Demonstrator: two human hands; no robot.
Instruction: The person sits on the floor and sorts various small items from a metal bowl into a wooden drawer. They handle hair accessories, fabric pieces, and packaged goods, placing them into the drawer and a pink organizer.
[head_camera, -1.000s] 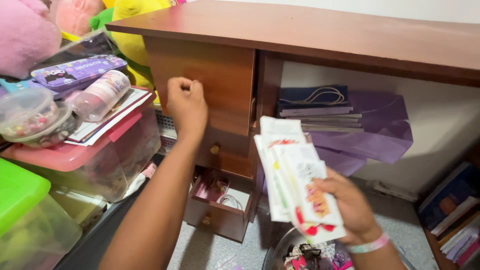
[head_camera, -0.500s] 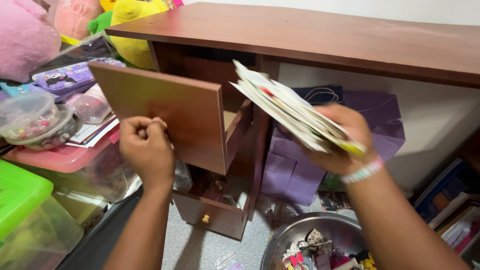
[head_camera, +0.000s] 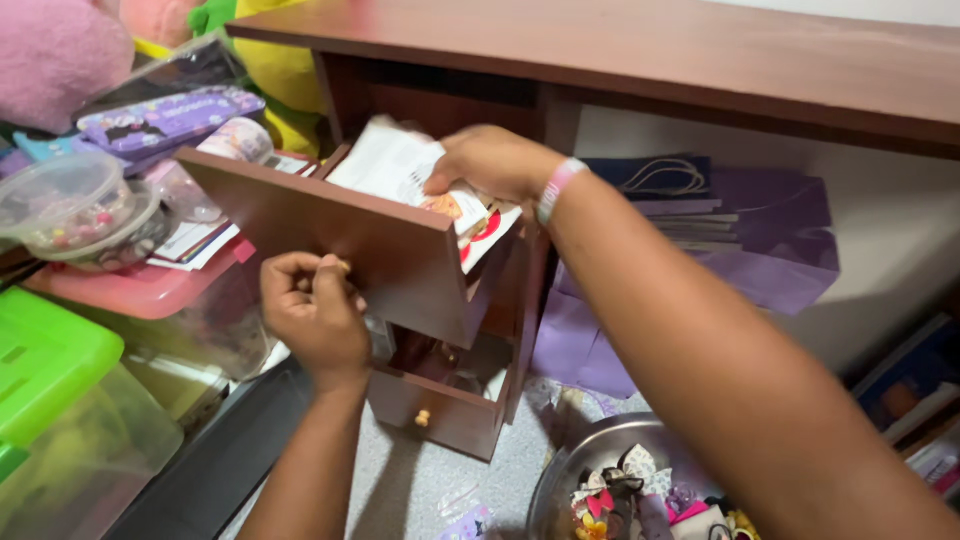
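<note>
Wooden top drawer (head_camera: 330, 240) stands pulled out under the desk (head_camera: 640, 55); left hand (head_camera: 312, 305) pinches its knob at the front, right hand (head_camera: 490, 162) grips paper cards (head_camera: 400, 170) inside the drawer.

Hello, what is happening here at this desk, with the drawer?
A person's left hand grips the knob of the top drawer of a wooden desk; the drawer is pulled out. The right hand holds a stack of paper cards over the open drawer. The bottom drawer is also open.

Home bedroom: plush toys (head_camera: 60, 55), desk (head_camera: 640, 50)
</note>
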